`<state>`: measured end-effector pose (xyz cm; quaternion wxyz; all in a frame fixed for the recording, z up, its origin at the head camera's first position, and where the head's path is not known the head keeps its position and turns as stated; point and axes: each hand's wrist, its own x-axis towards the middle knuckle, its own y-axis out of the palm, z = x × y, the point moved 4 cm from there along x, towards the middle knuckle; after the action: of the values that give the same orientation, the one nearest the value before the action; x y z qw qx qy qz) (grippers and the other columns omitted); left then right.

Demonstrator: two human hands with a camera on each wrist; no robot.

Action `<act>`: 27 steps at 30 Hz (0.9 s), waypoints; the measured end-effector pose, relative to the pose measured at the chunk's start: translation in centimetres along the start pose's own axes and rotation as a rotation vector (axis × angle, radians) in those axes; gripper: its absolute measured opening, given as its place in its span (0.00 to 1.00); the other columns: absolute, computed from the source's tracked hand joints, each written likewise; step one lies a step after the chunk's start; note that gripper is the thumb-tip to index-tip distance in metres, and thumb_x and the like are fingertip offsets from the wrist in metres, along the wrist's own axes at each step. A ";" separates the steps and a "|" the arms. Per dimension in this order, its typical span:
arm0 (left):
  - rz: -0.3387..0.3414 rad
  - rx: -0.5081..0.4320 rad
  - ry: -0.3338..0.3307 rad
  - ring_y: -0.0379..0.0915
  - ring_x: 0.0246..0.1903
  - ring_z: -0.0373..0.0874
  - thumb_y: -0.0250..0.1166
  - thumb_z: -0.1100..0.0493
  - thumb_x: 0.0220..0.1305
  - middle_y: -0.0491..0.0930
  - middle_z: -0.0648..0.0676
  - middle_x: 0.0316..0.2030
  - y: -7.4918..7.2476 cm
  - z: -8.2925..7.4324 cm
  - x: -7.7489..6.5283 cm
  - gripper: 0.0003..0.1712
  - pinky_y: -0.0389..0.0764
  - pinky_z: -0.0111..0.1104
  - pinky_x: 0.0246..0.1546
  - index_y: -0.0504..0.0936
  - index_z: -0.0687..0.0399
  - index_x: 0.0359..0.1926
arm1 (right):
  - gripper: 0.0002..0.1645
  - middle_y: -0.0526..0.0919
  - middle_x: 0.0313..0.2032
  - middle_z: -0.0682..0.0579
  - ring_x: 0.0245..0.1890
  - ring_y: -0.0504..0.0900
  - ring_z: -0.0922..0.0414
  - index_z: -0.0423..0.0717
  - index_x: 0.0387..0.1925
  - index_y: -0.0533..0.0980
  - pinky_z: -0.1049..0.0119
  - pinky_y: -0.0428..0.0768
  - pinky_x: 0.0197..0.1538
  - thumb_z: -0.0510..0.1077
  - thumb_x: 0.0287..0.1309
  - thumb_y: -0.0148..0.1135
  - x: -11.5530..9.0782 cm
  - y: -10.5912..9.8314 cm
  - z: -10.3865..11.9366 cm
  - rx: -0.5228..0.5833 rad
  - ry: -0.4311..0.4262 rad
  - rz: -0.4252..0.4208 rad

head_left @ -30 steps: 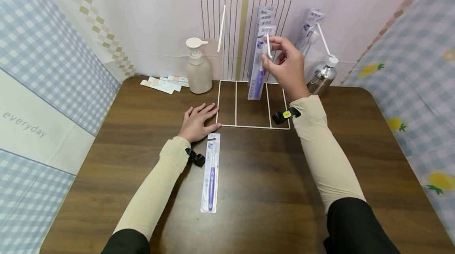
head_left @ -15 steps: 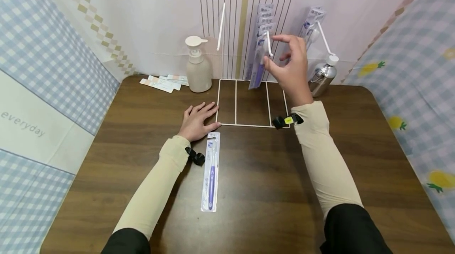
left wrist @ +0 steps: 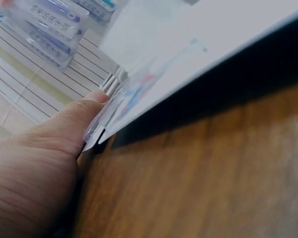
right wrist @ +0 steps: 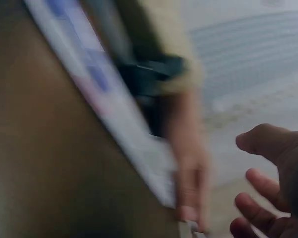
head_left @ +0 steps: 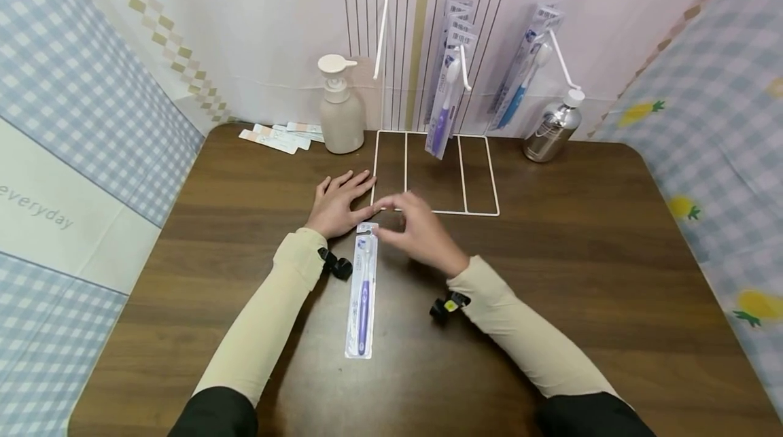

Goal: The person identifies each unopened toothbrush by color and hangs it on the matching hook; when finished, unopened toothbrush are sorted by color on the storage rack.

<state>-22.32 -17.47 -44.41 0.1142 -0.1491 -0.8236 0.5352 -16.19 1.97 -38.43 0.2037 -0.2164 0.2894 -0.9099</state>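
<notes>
A packaged purple toothbrush [head_left: 362,294] lies lengthwise on the wooden table. Beside its top end, my left hand [head_left: 339,206] rests flat with fingers spread, fingertips at the left side of the white wire rack [head_left: 463,175]. In the left wrist view, the left thumb [left wrist: 64,126] is right by the pack's hanger end. My right hand [head_left: 422,236] holds nothing; its thumb and index finger are spread around the height of the pack's top end, close over it. The right wrist view shows the right fingers [right wrist: 260,188] apart, with the blurred pack [right wrist: 124,119] to their left.
Several purple toothbrush packs [head_left: 443,104] hang from the rack's middle hook, and blue ones [head_left: 520,94] from the right hook. The left hook [head_left: 381,39] is bare. A pump bottle [head_left: 342,117], a silver bottle [head_left: 553,128] and paper strips [head_left: 275,138] stand or lie at the back.
My right hand has left the middle hook, where a purple toothbrush pack now hangs, and has come down and left to the pack on the table. The left hand stays put.
</notes>
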 end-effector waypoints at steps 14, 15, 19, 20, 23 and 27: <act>0.014 0.000 -0.011 0.46 0.81 0.52 0.62 0.33 0.74 0.56 0.44 0.82 -0.2 -0.2 0.0 0.42 0.36 0.58 0.77 0.63 0.38 0.82 | 0.31 0.76 0.48 0.48 0.47 0.69 0.49 0.57 0.59 0.87 0.51 0.69 0.51 0.60 0.55 0.81 -2.6 5.2 -1.4 -0.217 0.135 0.093; 0.012 0.000 -0.011 0.46 0.81 0.52 0.61 0.33 0.74 0.56 0.44 0.82 -0.1 -0.2 0.0 0.42 0.36 0.58 0.77 0.63 0.38 0.82 | 0.30 0.76 0.48 0.48 0.47 0.69 0.49 0.57 0.58 0.88 0.51 0.68 0.51 0.59 0.54 0.81 -2.7 5.2 -1.4 -0.204 0.135 0.088; 0.012 -0.002 -0.009 0.46 0.81 0.52 0.62 0.32 0.74 0.56 0.44 0.82 0.0 -0.1 0.1 0.43 0.36 0.58 0.77 0.63 0.38 0.82 | 0.26 0.79 0.52 0.47 0.51 0.70 0.48 0.58 0.54 0.90 0.49 0.68 0.55 0.57 0.53 0.83 -2.8 5.0 -1.3 -0.146 0.143 0.095; 0.011 -0.001 -0.008 0.46 0.81 0.52 0.62 0.32 0.74 0.56 0.44 0.82 -0.1 -0.1 0.1 0.43 0.36 0.58 0.77 0.63 0.38 0.82 | 0.25 0.80 0.53 0.47 0.52 0.70 0.48 0.58 0.53 0.90 0.49 0.68 0.56 0.56 0.53 0.83 -2.9 4.9 -1.3 -0.130 0.142 0.097; 0.008 0.004 -0.007 0.46 0.81 0.53 0.62 0.33 0.74 0.56 0.45 0.82 -0.2 -0.2 0.0 0.43 0.36 0.58 0.77 0.63 0.38 0.82 | 0.23 0.83 0.56 0.47 0.55 0.73 0.48 0.56 0.52 0.90 0.50 0.68 0.58 0.54 0.54 0.83 -3.0 4.6 -1.2 -0.068 0.128 0.097; 0.007 0.003 -0.006 0.46 0.81 0.53 0.62 0.33 0.74 0.57 0.45 0.82 -0.2 -0.2 -0.1 0.43 0.36 0.58 0.77 0.63 0.38 0.82 | 0.22 0.88 0.48 0.50 0.47 0.83 0.55 0.53 0.53 0.89 0.59 0.76 0.55 0.47 0.56 0.82 -3.4 3.9 -1.0 0.078 0.104 0.078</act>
<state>-22.23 -17.40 -44.11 0.1100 -0.1501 -0.8226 0.5373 -12.92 1.14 -42.48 0.2322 -0.1495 0.2721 -0.9218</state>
